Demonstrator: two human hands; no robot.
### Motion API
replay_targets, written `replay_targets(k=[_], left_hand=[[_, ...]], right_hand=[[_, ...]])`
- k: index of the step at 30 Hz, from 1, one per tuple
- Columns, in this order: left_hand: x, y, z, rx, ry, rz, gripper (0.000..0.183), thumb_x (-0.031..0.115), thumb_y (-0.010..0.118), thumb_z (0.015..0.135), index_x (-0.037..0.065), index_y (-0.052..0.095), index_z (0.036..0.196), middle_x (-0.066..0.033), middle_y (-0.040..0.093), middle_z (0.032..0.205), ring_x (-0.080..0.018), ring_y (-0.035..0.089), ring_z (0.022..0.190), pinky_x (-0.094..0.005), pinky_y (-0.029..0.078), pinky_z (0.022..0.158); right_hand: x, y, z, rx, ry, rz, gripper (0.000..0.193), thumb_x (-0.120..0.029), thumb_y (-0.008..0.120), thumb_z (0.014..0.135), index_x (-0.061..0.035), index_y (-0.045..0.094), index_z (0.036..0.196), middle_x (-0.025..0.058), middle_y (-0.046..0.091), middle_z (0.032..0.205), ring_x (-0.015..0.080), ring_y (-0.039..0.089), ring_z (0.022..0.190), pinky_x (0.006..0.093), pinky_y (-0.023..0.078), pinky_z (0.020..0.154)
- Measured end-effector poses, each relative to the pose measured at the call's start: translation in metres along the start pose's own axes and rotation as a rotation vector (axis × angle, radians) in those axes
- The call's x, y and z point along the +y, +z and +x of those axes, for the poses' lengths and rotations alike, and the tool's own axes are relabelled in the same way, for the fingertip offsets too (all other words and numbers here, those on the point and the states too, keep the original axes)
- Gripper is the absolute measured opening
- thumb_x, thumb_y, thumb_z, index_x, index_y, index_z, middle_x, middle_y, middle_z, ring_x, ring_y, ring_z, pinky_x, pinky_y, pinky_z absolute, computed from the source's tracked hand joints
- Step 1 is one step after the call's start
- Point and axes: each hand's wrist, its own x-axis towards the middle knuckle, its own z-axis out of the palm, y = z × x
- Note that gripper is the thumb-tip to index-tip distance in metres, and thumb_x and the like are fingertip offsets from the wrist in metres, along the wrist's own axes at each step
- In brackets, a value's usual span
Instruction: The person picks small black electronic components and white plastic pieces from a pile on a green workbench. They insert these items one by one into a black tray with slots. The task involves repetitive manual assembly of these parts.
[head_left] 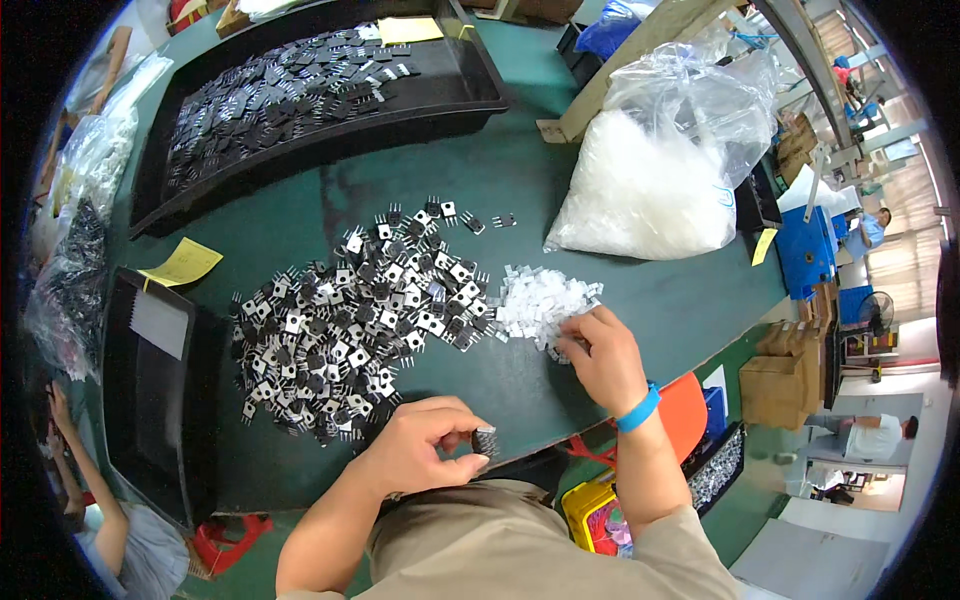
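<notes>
Your left hand [425, 445] was closed, its thumb and fingers pinching a short dark stack of small black components [485, 441] near the front edge of the green-topped bench [480, 385]. Your right hand [607, 362], a blue band [639, 408] round its wrist, had its fingers curled down at the near right edge of a loose pile of small translucent white pieces [545, 303]; whether they gripped a piece, I could not tell. Just left of that pile lay a broad heap of black-and-silver pinned components [350, 335]. Beyond stood 1 long black plastic tray [452, 75].
</notes>
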Motion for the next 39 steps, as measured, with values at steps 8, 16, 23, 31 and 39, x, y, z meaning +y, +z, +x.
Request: replay_targets(k=[8,16,23,31,39], left_hand=[[0.013,-0.009,0.002,0.067,-0.017,0.113,0.030,0.005,0.081,0.070,0.002,0.073,0.098,-0.0051,0.064,0.081,-0.0110,0.054,0.063,-0.0248,0.047,0.057],[0.004,0.007,0.005,0.110,0.018,0.091,0.033,0.006,0.081,0.071,0.000,0.071,0.101,-0.0062,0.064,0.083,-0.0118,0.055,0.063,-0.0253,0.048,0.057],[0.002,0.007,0.005,0.144,0.086,0.160,0.033,0.006,0.082,0.071,0.000,0.071,0.101,-0.0062,0.065,0.085,-0.0118,0.058,0.064,-0.0251,0.049,0.057],[0.001,0.009,0.005,0.135,0.090,0.180,0.031,0.008,0.082,0.072,0.000,0.070,0.100,-0.0059,0.066,0.088,-0.0123,0.060,0.065,-0.0252,0.051,0.057],[0.002,0.008,0.005,0.138,0.095,0.200,0.031,0.009,0.082,0.072,0.001,0.071,0.100,-0.0061,0.066,0.089,-0.0127,0.060,0.064,-0.0255,0.052,0.057]], right_hand=[[-0.005,-0.003,-0.005,0.053,-0.028,0.137,0.010,-0.005,0.070,0.087,-0.0022,0.066,0.095,0.0157,0.066,0.093,0.0320,0.066,0.080,0.0387,0.053,0.072],[-0.046,0.000,-0.031,-0.098,0.040,0.747,0.015,0.003,0.073,0.082,-0.0008,0.065,0.094,0.0100,0.066,0.086,0.0198,0.063,0.076,0.0305,0.050,0.068],[-0.063,0.001,-0.035,-0.203,-0.158,0.575,0.012,0.001,0.074,0.081,-0.0017,0.066,0.089,0.0102,0.064,0.088,0.0207,0.060,0.072,0.0312,0.047,0.062],[-0.070,0.002,-0.034,-0.225,-0.239,0.507,0.013,0.006,0.070,0.081,-0.0003,0.067,0.091,0.0101,0.065,0.089,0.0191,0.061,0.073,0.0298,0.049,0.064],[-0.075,-0.006,-0.035,-0.137,-0.350,0.409,0.024,0.010,0.063,0.075,-0.0007,0.071,0.095,0.0126,0.067,0.092,0.0220,0.066,0.076,0.0319,0.053,0.067]])
